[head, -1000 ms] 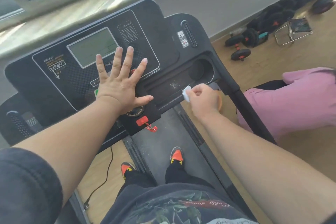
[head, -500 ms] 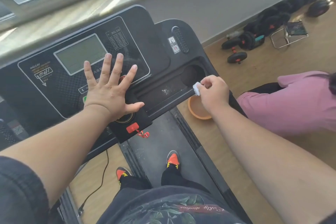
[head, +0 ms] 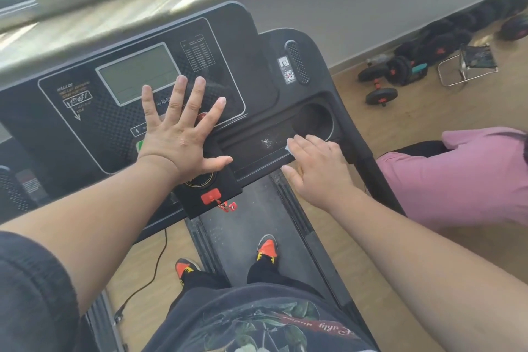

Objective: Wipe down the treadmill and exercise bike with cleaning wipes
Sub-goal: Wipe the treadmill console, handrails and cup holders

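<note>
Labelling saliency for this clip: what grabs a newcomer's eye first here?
The left hand splayed flat on the treadmill console, just below its grey display. Then the right hand pressing a white wipe into the tray, beside a white speck patch.

The tray on the treadmill is bare just left of the right hand, so a hand could slide there. The left hand lies flat, blocking the buttons left of the tray. The round cup hole behind the tray is open. A pink cushion sits right of the tray.
</note>
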